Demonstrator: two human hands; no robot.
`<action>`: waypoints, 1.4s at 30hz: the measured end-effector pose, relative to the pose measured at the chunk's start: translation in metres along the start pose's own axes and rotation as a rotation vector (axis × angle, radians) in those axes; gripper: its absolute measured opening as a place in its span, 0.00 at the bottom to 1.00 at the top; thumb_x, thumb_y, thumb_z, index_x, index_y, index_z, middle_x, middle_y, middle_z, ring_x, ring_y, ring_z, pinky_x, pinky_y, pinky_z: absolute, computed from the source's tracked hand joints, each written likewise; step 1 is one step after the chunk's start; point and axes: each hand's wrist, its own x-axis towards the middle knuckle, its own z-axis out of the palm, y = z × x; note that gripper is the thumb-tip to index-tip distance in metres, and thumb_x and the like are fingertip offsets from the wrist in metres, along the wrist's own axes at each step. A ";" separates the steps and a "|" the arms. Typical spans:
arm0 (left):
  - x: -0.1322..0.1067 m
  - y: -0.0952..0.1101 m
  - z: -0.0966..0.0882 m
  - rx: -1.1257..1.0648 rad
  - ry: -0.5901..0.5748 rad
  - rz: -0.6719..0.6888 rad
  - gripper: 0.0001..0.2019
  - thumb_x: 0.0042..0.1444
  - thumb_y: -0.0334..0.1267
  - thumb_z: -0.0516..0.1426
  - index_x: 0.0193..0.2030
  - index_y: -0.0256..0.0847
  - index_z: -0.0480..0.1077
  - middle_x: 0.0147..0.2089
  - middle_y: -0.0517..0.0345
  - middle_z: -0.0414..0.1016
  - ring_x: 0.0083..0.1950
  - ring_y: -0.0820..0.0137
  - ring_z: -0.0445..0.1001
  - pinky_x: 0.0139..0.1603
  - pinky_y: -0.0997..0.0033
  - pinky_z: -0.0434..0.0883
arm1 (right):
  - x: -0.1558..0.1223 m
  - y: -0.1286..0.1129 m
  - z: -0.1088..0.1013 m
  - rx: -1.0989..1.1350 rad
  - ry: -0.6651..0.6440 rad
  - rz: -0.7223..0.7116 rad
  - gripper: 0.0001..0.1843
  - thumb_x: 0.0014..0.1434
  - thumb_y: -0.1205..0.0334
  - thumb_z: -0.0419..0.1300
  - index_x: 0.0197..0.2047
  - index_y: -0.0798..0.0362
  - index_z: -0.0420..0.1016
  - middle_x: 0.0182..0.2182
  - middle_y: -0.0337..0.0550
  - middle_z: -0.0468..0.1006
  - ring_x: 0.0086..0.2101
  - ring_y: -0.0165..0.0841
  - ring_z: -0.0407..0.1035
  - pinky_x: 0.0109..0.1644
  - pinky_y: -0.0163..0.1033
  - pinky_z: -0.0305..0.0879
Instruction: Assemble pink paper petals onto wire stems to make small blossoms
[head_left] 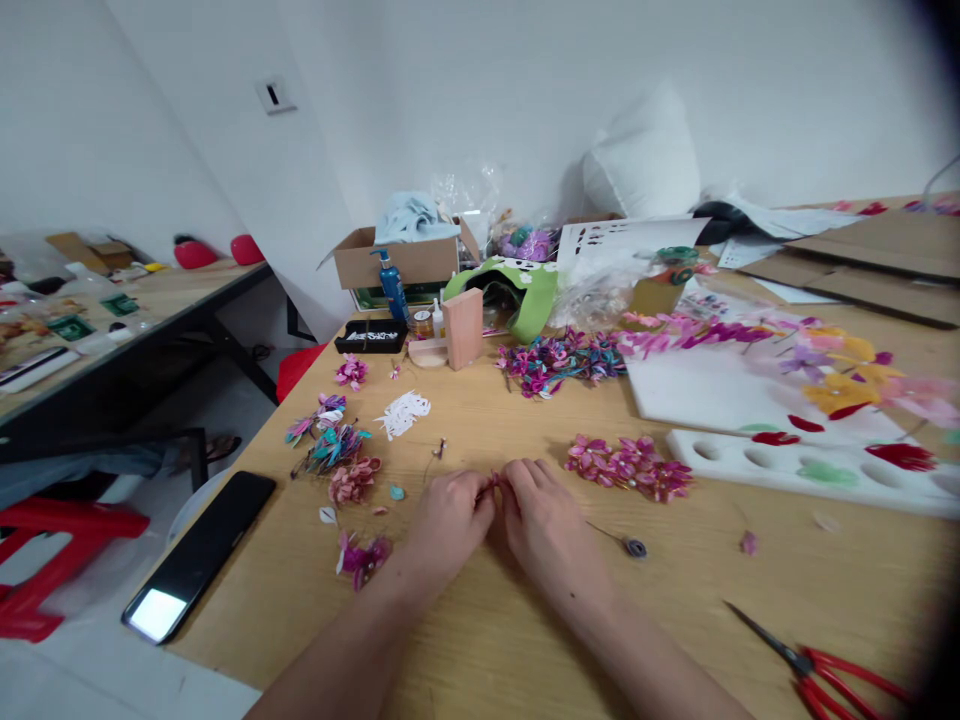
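The left hand [454,512] and right hand [538,518] pinch a tiny pink piece [495,480], fingertips together. The pink flowers [634,467] look made; loose white bits [405,412] seem unused.

We locate 1 black phone [214,530] lying along the left edge of the wooden table [277,630], with a bright reflection at its near end. At the rear of this table, we find 1 open cardboard box [356,265] containing a light-blue cloth [412,217]; 1 blue pump bottle [392,288] stands upright in front of it. At the rear right, we note flat brown cardboard [885,245]. We identify 1 switch plate [276,95] on the white wall [465,80]. To the left, 2 red objects [193,252] sit on a second table [180,290]; 1 red stool [75,518] stands below.
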 end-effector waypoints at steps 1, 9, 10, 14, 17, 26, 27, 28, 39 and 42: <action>0.000 0.000 0.000 -0.005 0.001 0.004 0.11 0.55 0.30 0.51 0.27 0.38 0.71 0.25 0.58 0.73 0.25 0.71 0.66 0.27 0.72 0.56 | 0.000 0.000 0.000 -0.003 -0.004 -0.001 0.10 0.59 0.75 0.49 0.29 0.53 0.61 0.28 0.44 0.69 0.32 0.37 0.62 0.34 0.39 0.55; 0.000 0.000 -0.003 -0.015 0.024 0.048 0.12 0.57 0.29 0.49 0.30 0.38 0.73 0.28 0.55 0.75 0.29 0.69 0.70 0.31 0.71 0.62 | 0.000 0.000 -0.002 0.006 -0.009 0.007 0.08 0.59 0.73 0.51 0.30 0.54 0.64 0.29 0.45 0.70 0.32 0.38 0.63 0.35 0.40 0.57; -0.001 0.000 -0.003 -0.020 0.029 0.060 0.12 0.57 0.29 0.48 0.31 0.38 0.73 0.29 0.54 0.75 0.30 0.68 0.70 0.33 0.71 0.63 | 0.000 0.000 -0.002 0.015 -0.001 0.009 0.08 0.60 0.72 0.51 0.30 0.54 0.65 0.28 0.45 0.70 0.32 0.38 0.63 0.35 0.41 0.57; 0.000 -0.005 -0.004 -0.100 0.078 0.085 0.12 0.58 0.29 0.49 0.35 0.37 0.75 0.32 0.52 0.76 0.34 0.67 0.72 0.36 0.70 0.65 | 0.001 -0.001 -0.006 0.112 0.109 -0.008 0.07 0.63 0.69 0.49 0.35 0.55 0.67 0.30 0.45 0.71 0.34 0.37 0.64 0.37 0.41 0.60; 0.003 -0.007 -0.008 -0.320 0.139 0.065 0.12 0.59 0.33 0.50 0.36 0.36 0.75 0.31 0.52 0.75 0.33 0.67 0.72 0.35 0.71 0.67 | 0.002 -0.001 -0.012 0.198 0.255 -0.051 0.04 0.63 0.65 0.52 0.39 0.56 0.66 0.33 0.46 0.72 0.36 0.37 0.65 0.38 0.41 0.61; 0.003 -0.009 -0.018 -0.836 0.168 0.108 0.08 0.57 0.37 0.56 0.33 0.39 0.77 0.31 0.57 0.74 0.36 0.69 0.70 0.43 0.69 0.67 | 0.000 -0.009 -0.025 0.268 0.445 -0.245 0.08 0.59 0.70 0.58 0.43 0.54 0.67 0.33 0.44 0.71 0.35 0.35 0.64 0.41 0.44 0.63; 0.003 -0.010 -0.017 -0.861 0.162 0.127 0.07 0.56 0.36 0.57 0.34 0.40 0.77 0.32 0.57 0.74 0.37 0.69 0.70 0.44 0.68 0.67 | -0.001 -0.010 -0.026 0.278 0.448 -0.258 0.08 0.59 0.71 0.57 0.43 0.54 0.68 0.33 0.44 0.71 0.35 0.35 0.63 0.40 0.43 0.63; 0.002 -0.011 -0.016 -0.884 0.154 0.145 0.07 0.56 0.35 0.57 0.35 0.41 0.78 0.33 0.57 0.74 0.37 0.69 0.70 0.44 0.68 0.67 | -0.001 -0.011 -0.026 0.287 0.450 -0.272 0.08 0.59 0.72 0.57 0.43 0.54 0.68 0.33 0.44 0.71 0.34 0.35 0.63 0.38 0.43 0.63; 0.004 -0.007 -0.022 -0.851 0.147 0.253 0.07 0.57 0.36 0.57 0.31 0.40 0.77 0.30 0.56 0.72 0.34 0.71 0.68 0.39 0.70 0.67 | -0.007 -0.012 -0.029 0.378 0.434 -0.295 0.18 0.57 0.74 0.56 0.51 0.55 0.65 0.36 0.47 0.68 0.37 0.36 0.62 0.41 0.45 0.63; 0.004 -0.004 -0.023 -0.761 0.141 0.307 0.09 0.58 0.38 0.56 0.31 0.39 0.75 0.29 0.55 0.72 0.34 0.69 0.70 0.38 0.69 0.68 | -0.006 -0.014 -0.029 0.359 0.437 -0.301 0.15 0.58 0.74 0.56 0.48 0.53 0.67 0.35 0.45 0.69 0.36 0.35 0.62 0.39 0.43 0.62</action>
